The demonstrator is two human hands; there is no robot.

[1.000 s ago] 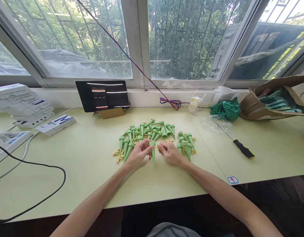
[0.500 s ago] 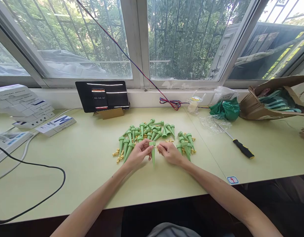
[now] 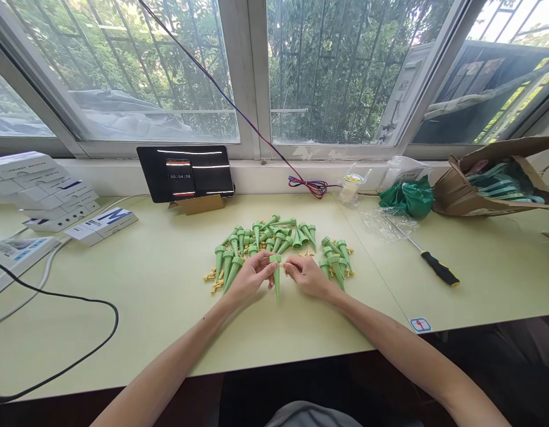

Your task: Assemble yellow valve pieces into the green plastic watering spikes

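Note:
A green plastic watering spike [image 3: 276, 283], pointed end down, is gripped near its ribbed cap by my left hand [image 3: 255, 273]. Close on its right, my right hand [image 3: 306, 275] pinches a small yellow valve [image 3: 282, 267] against the spike's side; the fingers mostly cover it, so how far it sits in the spike cannot be told. Behind my hands lies a pile of green spikes [image 3: 256, 231] with small yellow valves [image 3: 217, 284] at its left edge. A smaller group of spikes [image 3: 334, 261] with yellow pieces rests just right of my right hand.
A screwdriver [image 3: 440, 268] lies on the table to the right, below crumpled plastic wrap and a green bag [image 3: 408, 196]. A cardboard box [image 3: 452, 193] stands at the far right. A tablet with a timer [image 3: 212, 172] leans at the back; white boxes [image 3: 34, 184] and cables are at left.
Both hands keep nearly the same place and hold, with the spike and yellow valve together. The timer has moved from 04:07 to 04:08.

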